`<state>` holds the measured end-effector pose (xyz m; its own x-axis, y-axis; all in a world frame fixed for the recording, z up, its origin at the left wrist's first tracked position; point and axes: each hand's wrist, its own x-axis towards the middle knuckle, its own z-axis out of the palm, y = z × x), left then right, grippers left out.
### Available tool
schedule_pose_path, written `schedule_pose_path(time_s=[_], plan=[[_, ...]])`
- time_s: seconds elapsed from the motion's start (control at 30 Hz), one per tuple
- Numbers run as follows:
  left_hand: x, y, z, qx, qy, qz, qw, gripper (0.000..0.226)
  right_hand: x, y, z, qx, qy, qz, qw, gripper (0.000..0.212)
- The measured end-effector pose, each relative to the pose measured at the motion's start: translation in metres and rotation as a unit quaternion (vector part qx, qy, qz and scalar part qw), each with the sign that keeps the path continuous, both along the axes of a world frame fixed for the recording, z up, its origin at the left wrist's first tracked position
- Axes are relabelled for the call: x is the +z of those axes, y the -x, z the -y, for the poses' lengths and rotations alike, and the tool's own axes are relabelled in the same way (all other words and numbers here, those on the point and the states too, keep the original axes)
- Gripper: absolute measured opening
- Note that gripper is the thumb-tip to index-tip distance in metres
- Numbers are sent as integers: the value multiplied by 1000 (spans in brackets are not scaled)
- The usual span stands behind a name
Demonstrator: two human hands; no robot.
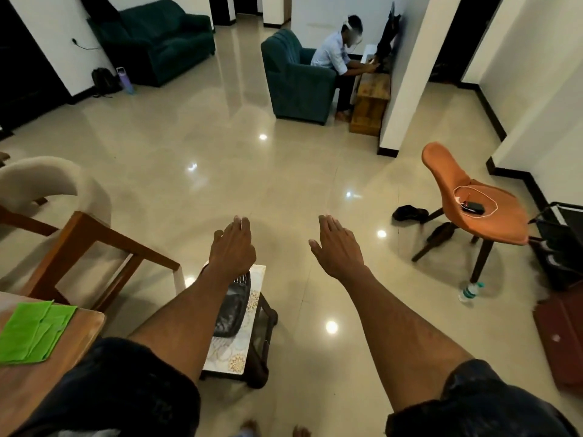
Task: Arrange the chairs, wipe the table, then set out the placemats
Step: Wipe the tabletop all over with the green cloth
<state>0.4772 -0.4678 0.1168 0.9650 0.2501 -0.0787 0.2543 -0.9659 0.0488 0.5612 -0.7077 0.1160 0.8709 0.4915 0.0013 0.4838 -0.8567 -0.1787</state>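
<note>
Now left hand [232, 247] (empty) outstretched

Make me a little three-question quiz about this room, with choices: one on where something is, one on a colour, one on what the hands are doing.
1. Where does the green cloth lie?
A. On the wooden table's corner
B. On the floor
C. On the orange chair

2. What colour is the chair with the cable and small black device on its seat?
A. Green
B. Orange
C. White

3. What are the left hand and right hand doing?
A. Both grip a chair
B. One holds the cloth
C. Both are open and hold nothing

Answers: 1 A, the cloth rests on the table at lower left. 2 B, its shell is orange. 3 C, the fingers are stretched out over bare floor.
</note>
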Motion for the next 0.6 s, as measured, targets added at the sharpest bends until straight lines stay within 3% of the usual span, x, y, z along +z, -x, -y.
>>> schedule_pose_path(time_s=[0.6], plan=[[-5,-138,16,-33,0,20,999,65,12,-108,8,-14,26,21,999,66]])
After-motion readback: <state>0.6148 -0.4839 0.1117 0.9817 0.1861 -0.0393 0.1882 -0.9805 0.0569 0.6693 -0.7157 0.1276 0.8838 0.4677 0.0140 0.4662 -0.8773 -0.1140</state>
